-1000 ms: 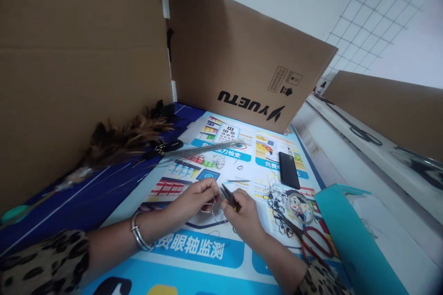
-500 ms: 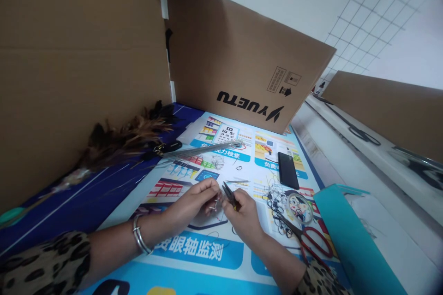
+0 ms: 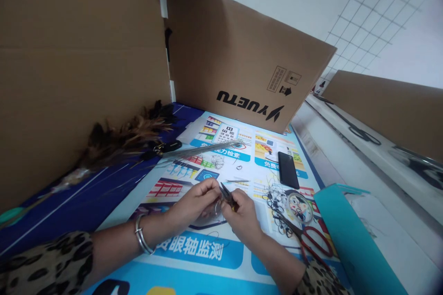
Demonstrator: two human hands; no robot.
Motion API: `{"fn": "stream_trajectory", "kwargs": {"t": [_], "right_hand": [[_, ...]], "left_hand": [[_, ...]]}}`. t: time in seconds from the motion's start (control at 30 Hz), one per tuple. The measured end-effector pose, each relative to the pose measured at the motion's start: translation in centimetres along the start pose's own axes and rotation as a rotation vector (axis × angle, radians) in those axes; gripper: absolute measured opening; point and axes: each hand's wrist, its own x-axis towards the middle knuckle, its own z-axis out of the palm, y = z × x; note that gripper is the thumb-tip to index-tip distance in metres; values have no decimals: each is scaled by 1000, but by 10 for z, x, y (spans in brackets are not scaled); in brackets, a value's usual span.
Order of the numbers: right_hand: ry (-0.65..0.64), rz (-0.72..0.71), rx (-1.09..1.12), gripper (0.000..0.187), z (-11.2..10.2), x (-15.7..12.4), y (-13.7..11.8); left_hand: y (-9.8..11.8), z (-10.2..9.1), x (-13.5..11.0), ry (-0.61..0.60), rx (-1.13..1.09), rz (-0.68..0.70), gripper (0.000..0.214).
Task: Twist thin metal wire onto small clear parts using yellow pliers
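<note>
Dark-nosed pliers (image 3: 227,195) tilt in the right hand (image 3: 245,216), tips up toward the left (image 3: 199,200); beside them curves a wire loop (image 3: 217,207). It looks thin, shiny.

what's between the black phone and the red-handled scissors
In the head view, a round rimmed item lies between the phone and the scissors, with a tangle of small black loops beside it.

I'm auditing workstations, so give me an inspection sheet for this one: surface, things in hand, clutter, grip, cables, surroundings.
Surface: printed sheet over blue cloth
Things in hand: dark pliers
Clutter: scissors, phone, wire bundle, black rings, feathers
Grip: left hand pinched, anything held too small to tell; right hand around the pliers
Cables: nothing seen
Surroundings: cardboard behind and at left, teal panel at right
</note>
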Motion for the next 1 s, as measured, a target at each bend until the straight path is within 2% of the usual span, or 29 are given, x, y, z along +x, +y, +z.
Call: {"fn": "stream_trajectory", "kwargs": {"t": [0.23,0.37,0.6,0.83,1.0], "right_hand": [[35,25,81,13,1,1,1],[16,5,111,16,-1,0,3],[30,-17,148,23,-3,-1,4],[44,61,179,12,-3,-2,2],[32,48,149,13,-4,-2,1]], "left_hand": [[-5,-2,1,-40,66,36,24],[-4,-2,-1,-25,59,-4,23],[-3,-4,-1,-37,78,59,23],[0,-4,-2,-49,133,96,21],[1,-6,0,-9,183,55,22]]}}
